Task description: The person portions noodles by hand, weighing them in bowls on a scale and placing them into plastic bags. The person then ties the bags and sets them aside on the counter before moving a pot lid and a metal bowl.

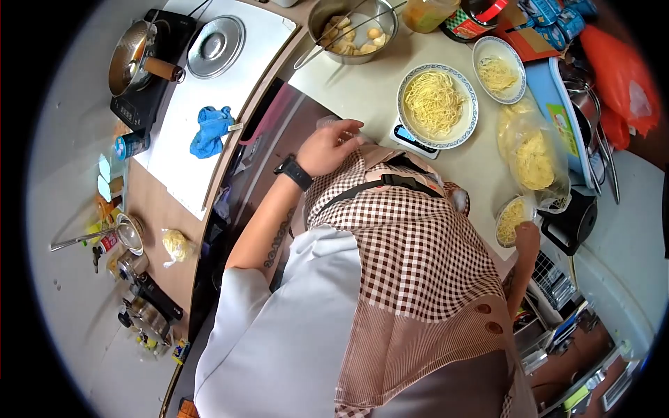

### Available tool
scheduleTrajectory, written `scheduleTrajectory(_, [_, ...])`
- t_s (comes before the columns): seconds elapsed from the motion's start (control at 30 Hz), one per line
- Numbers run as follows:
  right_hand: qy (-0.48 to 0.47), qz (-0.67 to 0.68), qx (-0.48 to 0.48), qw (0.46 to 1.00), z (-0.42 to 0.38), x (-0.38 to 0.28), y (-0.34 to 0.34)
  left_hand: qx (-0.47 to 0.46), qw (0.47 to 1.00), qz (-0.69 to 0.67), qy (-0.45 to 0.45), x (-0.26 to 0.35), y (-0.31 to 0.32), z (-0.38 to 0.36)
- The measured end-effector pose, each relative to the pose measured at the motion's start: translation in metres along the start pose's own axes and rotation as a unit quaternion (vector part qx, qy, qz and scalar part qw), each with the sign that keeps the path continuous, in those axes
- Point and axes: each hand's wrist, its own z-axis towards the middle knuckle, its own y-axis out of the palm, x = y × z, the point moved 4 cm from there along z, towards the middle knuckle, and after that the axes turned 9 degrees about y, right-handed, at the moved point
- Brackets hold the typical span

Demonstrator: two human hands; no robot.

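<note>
The right hand (527, 238) grasps the rim of a small bowl (509, 224) of noodles at its lower right side; the far fingers are hidden. This bowl is on the right of the counter (456, 182), just below the plastic bag (535, 164) of noodles and beside a black appliance (573, 221). It looks oval from here, its long axis running up and down the view with the upper end leaning right, its mouth facing the camera. The left hand (331, 146) is released, fingers loosely extended rightward toward the scale (404, 134) bearing a large noodle bowl (470, 115).
</note>
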Motion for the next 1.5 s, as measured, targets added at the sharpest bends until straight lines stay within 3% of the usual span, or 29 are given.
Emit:
scheduleTrajectory(0.03, [0.0,-0.033,0.021,0.999,0.004,0.012,0.011,-0.004,1.0,0.001,0.002,0.003,0.001,0.003])
scheduleTrajectory(0.1, [0.077,0.055,-0.095,0.991,-0.005,0.017,0.04,-0.014,1.0,0.0,-0.002,0.013,0.002,0.005])
scheduleTrajectory(0.17, [0.017,0.099,-0.055,0.993,0.018,0.05,0.102,-0.033,0.999,-0.007,0.001,0.03,0.005,0.012])
scheduleTrajectory(0.2, [-0.074,0.088,0.042,0.992,0.034,0.084,0.135,-0.049,0.999,-0.013,0.004,0.034,0.008,0.015])
scheduleTrajectory(0.27, [0.053,0.051,0.048,0.996,0.02,0.072,0.114,-0.071,0.997,-0.028,0.024,0.045,0.017,0.022])
scheduleTrajectory(0.33, [0.024,0.126,0.145,0.981,0.007,0.076,0.096,-0.085,0.995,-0.049,0.018,0.065,0.026,0.026])
scheduleTrajectory(0.4, [0.047,0.177,0.154,0.971,-0.016,0.065,0.055,-0.085,0.995,-0.037,0.039,0.088,0.037,0.032])
scheduleTrajectory(0.5, [0.147,0.412,0.065,0.897,-0.043,0.057,0.002,-0.121,0.989,-0.009,0.086,0.11,0.058,0.041])
scheduleTrajectory(0.6, [0.149,0.448,0.093,0.877,-0.084,0.04,-0.083,-0.179,0.976,-0.005,0.12,0.146,0.087,0.052])
scheduleTrajectory(0.7, [0.091,0.574,0.129,0.804,-0.095,0.067,-0.104,-0.227,0.96,-0.017,0.162,0.17,0.124,0.068])
scheduleTrajectory(0.83, [0.063,0.627,0.191,0.753,-0.108,0.079,-0.142,-0.295,0.914,0.039,0.276,0.211,0.19,0.092])
scheduleTrajectory(0.93, [0.001,0.714,0.159,0.682,-0.105,0.086,-0.145,-0.349,0.887,0.054,0.297,0.211,0.262,0.106])
scheduleTrajectory(1.0, [-0.022,0.777,0.141,0.613,-0.096,0.095,-0.128,-0.336,0.861,0.054,0.377,0.212,0.314,0.112])
scheduleTrajectory(1.1, [-0.088,0.844,0.096,0.521,-0.086,0.085,-0.109,-0.264,0.88,0.007,0.395,0.212,0.386,0.113])
scheduleTrajectory(1.17, [-0.113,0.894,0.066,0.429,-0.08,0.073,-0.097,-0.234,0.887,0.008,0.399,0.204,0.432,0.114])
scheduleTrajectory(1.23, [-0.086,0.939,0.037,0.332,-0.07,0.068,-0.074,-0.325,0.87,0.089,0.36,0.191,0.473,0.121])
scheduleTrajectory(1.27, [-0.087,0.934,0.023,0.345,-0.065,0.072,-0.062,-0.37,0.855,0.13,0.339,0.186,0.487,0.124])
scheduleTrajectory(1.33, [-0.09,0.925,-0.005,0.368,-0.049,0.081,-0.034,-0.374,0.865,0.1,0.32,0.183,0.496,0.129])
scheduleTrajectory(1.37, [-0.126,0.896,-0.032,0.424,-0.039,0.08,-0.027,-0.373,0.874,0.076,0.302,0.187,0.495,0.131])
scheduleTrajectory(1.4, [-0.079,0.832,-0.011,0.549,-0.039,0.083,-0.013,-0.374,0.882,0.053,0.282,0.189,0.492,0.132])
scheduleTrajectory(1.47, [0.016,0.649,0.024,0.76,-0.036,0.064,-0.009,-0.336,0.882,0.027,0.33,0.193,0.49,0.135])
scheduleTrajectory(1.5, [0.008,0.654,0.024,0.756,-0.034,0.056,-0.009,-0.32,0.878,0.025,0.355,0.194,0.488,0.136])
